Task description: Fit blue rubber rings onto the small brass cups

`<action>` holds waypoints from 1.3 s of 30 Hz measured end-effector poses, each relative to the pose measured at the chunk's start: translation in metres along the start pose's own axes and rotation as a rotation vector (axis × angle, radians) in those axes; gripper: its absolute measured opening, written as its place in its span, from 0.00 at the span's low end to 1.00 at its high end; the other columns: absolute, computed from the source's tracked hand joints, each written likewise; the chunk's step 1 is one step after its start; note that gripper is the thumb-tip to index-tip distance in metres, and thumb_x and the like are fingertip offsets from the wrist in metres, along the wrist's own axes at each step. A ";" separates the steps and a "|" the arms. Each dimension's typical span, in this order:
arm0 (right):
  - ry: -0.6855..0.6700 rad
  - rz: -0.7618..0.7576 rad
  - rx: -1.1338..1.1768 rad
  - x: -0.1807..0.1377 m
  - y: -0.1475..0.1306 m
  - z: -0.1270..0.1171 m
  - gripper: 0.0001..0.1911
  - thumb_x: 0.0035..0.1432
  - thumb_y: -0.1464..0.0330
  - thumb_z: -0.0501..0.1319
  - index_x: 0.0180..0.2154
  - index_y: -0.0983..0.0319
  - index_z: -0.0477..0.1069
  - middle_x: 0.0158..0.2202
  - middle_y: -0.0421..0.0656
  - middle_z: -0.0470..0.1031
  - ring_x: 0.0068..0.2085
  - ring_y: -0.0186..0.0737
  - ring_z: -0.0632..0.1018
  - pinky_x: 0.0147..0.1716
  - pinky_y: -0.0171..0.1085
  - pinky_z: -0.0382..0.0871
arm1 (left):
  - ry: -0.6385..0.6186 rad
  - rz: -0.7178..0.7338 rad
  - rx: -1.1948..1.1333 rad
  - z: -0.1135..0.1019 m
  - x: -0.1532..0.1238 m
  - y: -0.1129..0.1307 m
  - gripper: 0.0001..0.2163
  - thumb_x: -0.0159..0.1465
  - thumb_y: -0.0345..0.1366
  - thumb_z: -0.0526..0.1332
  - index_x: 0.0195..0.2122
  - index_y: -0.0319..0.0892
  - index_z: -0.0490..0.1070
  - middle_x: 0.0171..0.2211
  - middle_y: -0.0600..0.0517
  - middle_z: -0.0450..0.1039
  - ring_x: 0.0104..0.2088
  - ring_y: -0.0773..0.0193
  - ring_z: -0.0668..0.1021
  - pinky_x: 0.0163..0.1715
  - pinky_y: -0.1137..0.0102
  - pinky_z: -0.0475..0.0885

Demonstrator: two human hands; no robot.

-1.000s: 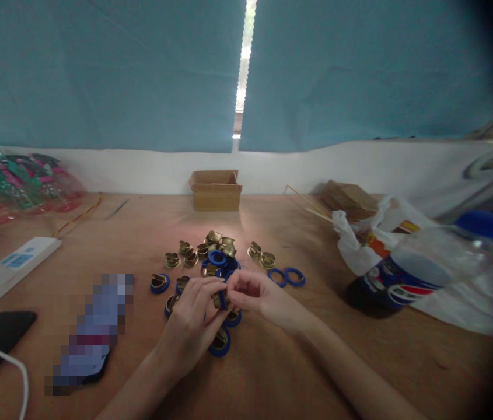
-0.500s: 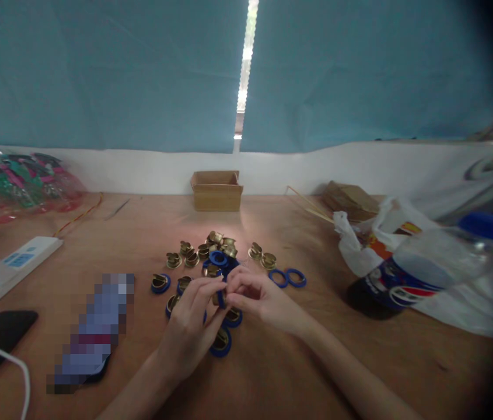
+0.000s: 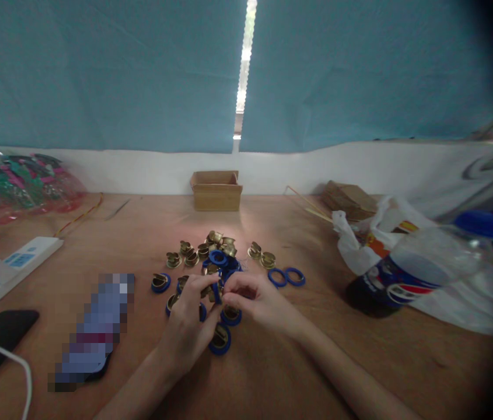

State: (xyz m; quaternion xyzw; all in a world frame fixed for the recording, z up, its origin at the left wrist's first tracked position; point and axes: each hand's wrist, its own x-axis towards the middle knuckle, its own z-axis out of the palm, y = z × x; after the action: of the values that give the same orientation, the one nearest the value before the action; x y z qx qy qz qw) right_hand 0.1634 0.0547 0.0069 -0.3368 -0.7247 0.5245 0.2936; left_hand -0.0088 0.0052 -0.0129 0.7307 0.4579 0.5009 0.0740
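Note:
My left hand [image 3: 191,326] pinches a blue-ringed brass-coloured metal piece [image 3: 216,291] on edge between thumb and fingers. From the other side, my right hand [image 3: 261,303] has its thumb and fingertips closed at the same piece, partly hiding it. Around and under the hands lie several round brass pieces seated in blue rings, among them one nearest me [image 3: 220,339] and one on the left [image 3: 160,282]. Behind them is a heap of bare brass pieces [image 3: 215,237] with raised clip-like parts. Two loose blue rings [image 3: 294,277] lie right of my right hand.
A small open cardboard box [image 3: 216,198] stands at the back. A cola bottle [image 3: 416,268] and a white plastic bag [image 3: 456,309] are on the right. On the left are a blurred-out phone-like object [image 3: 95,332], a power strip [image 3: 14,268] and plastic-wrapped goods [image 3: 18,186].
The held piece has turned slightly, and my right fingertips have shifted a little on its right side. My left hand stays in nearly the same place. The pieces on the table have not moved.

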 end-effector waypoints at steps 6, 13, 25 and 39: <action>0.007 0.042 0.085 0.000 0.001 0.001 0.10 0.54 0.63 0.64 0.27 0.63 0.70 0.25 0.38 0.69 0.27 0.33 0.69 0.27 0.33 0.62 | -0.017 0.046 -0.027 0.000 -0.002 0.001 0.20 0.58 0.22 0.62 0.50 0.43 0.61 0.41 0.48 0.70 0.42 0.62 0.76 0.41 0.69 0.75; 0.012 0.079 0.210 0.001 -0.001 0.004 0.11 0.51 0.64 0.66 0.25 0.64 0.69 0.26 0.39 0.70 0.27 0.32 0.69 0.27 0.32 0.61 | -0.017 0.109 0.015 0.003 -0.005 -0.002 0.18 0.57 0.20 0.61 0.46 0.43 0.61 0.45 0.46 0.71 0.45 0.61 0.75 0.43 0.67 0.75; 0.024 0.060 0.164 0.000 -0.008 0.003 0.11 0.50 0.64 0.67 0.24 0.63 0.70 0.26 0.39 0.72 0.27 0.33 0.71 0.28 0.34 0.64 | -0.018 0.160 0.016 0.002 -0.004 -0.001 0.19 0.58 0.18 0.58 0.47 0.44 0.61 0.45 0.46 0.71 0.44 0.62 0.76 0.44 0.67 0.76; 0.079 -0.132 -0.201 -0.004 -0.020 0.001 0.06 0.52 0.70 0.67 0.24 0.61 0.74 0.25 0.39 0.74 0.27 0.35 0.72 0.28 0.33 0.63 | 0.046 0.043 -0.102 0.004 -0.006 -0.001 0.21 0.56 0.20 0.62 0.48 0.45 0.63 0.43 0.48 0.72 0.44 0.61 0.78 0.43 0.66 0.77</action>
State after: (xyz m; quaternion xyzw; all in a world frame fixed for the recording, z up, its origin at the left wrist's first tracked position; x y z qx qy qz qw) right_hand 0.1618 0.0466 0.0254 -0.3367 -0.7819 0.4153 0.3205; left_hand -0.0072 0.0028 -0.0196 0.7239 0.4178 0.5416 0.0898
